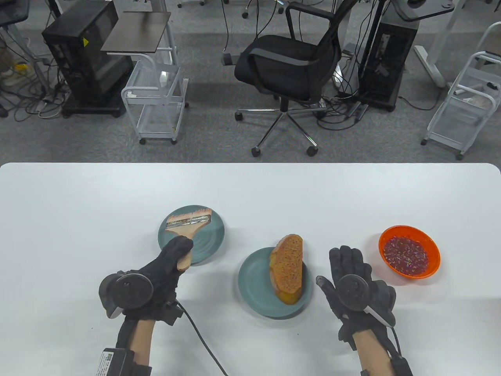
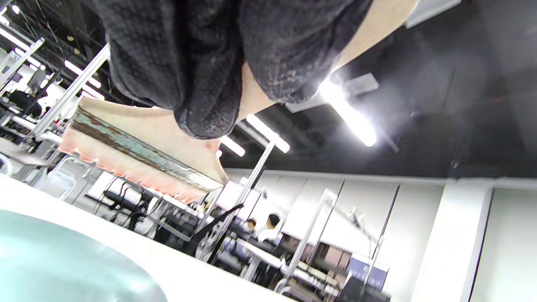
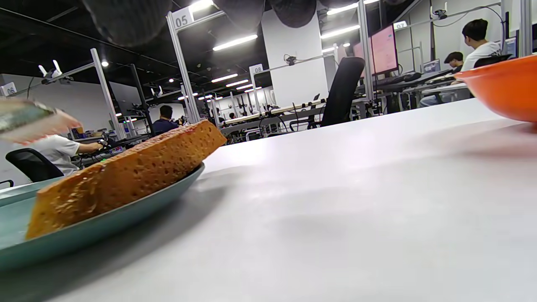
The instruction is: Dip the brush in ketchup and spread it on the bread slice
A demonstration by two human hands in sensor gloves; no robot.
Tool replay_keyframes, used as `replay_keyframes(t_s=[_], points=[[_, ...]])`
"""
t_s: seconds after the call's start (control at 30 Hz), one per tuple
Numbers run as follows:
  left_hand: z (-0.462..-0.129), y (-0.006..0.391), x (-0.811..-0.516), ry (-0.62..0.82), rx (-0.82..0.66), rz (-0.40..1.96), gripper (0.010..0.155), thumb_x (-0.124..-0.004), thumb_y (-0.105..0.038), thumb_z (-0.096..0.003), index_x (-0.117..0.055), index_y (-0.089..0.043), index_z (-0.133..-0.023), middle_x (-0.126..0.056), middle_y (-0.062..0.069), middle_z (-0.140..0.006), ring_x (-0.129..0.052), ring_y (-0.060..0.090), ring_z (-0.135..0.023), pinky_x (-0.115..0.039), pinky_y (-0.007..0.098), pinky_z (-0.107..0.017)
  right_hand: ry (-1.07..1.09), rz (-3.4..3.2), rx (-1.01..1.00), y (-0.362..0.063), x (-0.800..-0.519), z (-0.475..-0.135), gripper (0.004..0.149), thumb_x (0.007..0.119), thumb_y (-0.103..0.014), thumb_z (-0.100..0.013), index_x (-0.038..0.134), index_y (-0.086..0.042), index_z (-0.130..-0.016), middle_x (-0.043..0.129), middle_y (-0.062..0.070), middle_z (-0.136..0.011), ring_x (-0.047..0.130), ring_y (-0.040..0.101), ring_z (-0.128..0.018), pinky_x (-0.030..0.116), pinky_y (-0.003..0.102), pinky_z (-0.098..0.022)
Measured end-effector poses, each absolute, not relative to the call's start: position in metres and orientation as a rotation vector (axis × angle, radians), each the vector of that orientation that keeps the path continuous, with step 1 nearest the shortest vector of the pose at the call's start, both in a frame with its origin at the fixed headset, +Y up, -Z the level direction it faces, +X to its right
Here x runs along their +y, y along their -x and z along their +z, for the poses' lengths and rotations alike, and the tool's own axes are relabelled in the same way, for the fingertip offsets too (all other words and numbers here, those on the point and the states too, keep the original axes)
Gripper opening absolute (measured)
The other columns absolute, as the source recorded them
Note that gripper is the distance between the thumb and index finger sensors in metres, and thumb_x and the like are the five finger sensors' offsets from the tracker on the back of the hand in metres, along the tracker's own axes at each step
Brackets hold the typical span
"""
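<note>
My left hand (image 1: 174, 254) grips the wooden handle of a flat brush (image 1: 188, 221), whose pink-stained bristles hang above a teal plate (image 1: 209, 243). In the left wrist view the brush (image 2: 138, 155) is lifted off that plate (image 2: 63, 260). A bread slice (image 1: 287, 268) lies on a second teal plate (image 1: 254, 286) in the middle, its far end over the rim. An orange bowl (image 1: 409, 251) with dark red ketchup stands at the right. My right hand (image 1: 348, 266) lies flat and open on the table between the bread plate and the bowl. The right wrist view shows the bread slice (image 3: 126, 176) and the bowl's rim (image 3: 503, 90).
The white table (image 1: 250, 188) stretches wide behind the plates and bowl. A glove cable (image 1: 203, 344) runs from my left wrist toward the near edge. Beyond the table stand an office chair (image 1: 287, 66), wire carts and computer towers.
</note>
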State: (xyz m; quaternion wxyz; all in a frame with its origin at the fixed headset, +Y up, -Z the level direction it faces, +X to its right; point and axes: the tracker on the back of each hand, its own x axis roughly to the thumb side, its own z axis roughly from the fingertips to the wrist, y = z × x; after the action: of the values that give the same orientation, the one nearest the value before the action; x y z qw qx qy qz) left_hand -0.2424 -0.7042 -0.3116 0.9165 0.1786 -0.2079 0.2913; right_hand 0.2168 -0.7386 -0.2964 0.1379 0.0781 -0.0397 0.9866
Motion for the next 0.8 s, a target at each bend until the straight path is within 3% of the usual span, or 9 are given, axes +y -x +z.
replay_keyframes(t_s=[0.37, 0.53, 0.67, 0.8], points=[[-0.337, 0.247, -0.74, -0.207, -0.382, 0.523, 0.048, -0.086, -0.015, -0.0538, -0.072, -0.019, -0.099, -0.075, 0.016, -0.105, -0.098, 0.033, -0.088, -0.079, 0.048, -0.065, -0.174, 2.801, -0.107, -0.238, -0.741, -0.3, 0.074, 0.062, -0.051, -0.056, 0.033, -0.013, -0.112, 0.022, 0.023, -0.113, 0.021, 0.049, -0.102, 0.031, 0.065, -0.068], [-0.338, 0.249, -0.749, -0.097, -0.375, 0.495, 0.049, -0.083, -0.021, -0.0551, -0.067, -0.017, -0.101, -0.068, 0.018, -0.107, -0.092, 0.033, -0.092, -0.075, 0.048, -0.066, -0.193, 2.79, -0.097, -0.231, -0.742, -0.301, 0.074, 0.063, -0.051, -0.056, 0.033, -0.012, -0.112, 0.022, 0.023, -0.113, 0.021, 0.049, -0.102, 0.031, 0.065, -0.068], [-0.331, 0.252, -0.755, 0.034, -0.334, 0.367, 0.052, -0.085, -0.024, -0.0565, -0.062, -0.021, -0.103, -0.059, 0.016, -0.113, -0.08, 0.039, -0.099, -0.07, 0.058, -0.067, -0.222, 2.796, -0.079, -0.222, -0.744, -0.3, 0.074, 0.064, -0.051, -0.056, 0.033, -0.012, -0.112, 0.022, 0.023, -0.113, 0.02, 0.049, -0.102, 0.031, 0.065, -0.068], [-0.324, 0.257, -0.765, 0.065, -0.313, 0.33, 0.06, -0.086, -0.025, -0.0569, -0.056, -0.026, -0.109, -0.055, 0.015, -0.115, -0.072, 0.044, -0.101, -0.064, 0.061, -0.068, -0.245, 2.808, -0.073, -0.217, -0.744, -0.299, 0.074, 0.064, -0.051, -0.056, 0.034, -0.012, -0.112, 0.023, 0.023, -0.113, 0.021, 0.049, -0.102, 0.031, 0.065, -0.068]])
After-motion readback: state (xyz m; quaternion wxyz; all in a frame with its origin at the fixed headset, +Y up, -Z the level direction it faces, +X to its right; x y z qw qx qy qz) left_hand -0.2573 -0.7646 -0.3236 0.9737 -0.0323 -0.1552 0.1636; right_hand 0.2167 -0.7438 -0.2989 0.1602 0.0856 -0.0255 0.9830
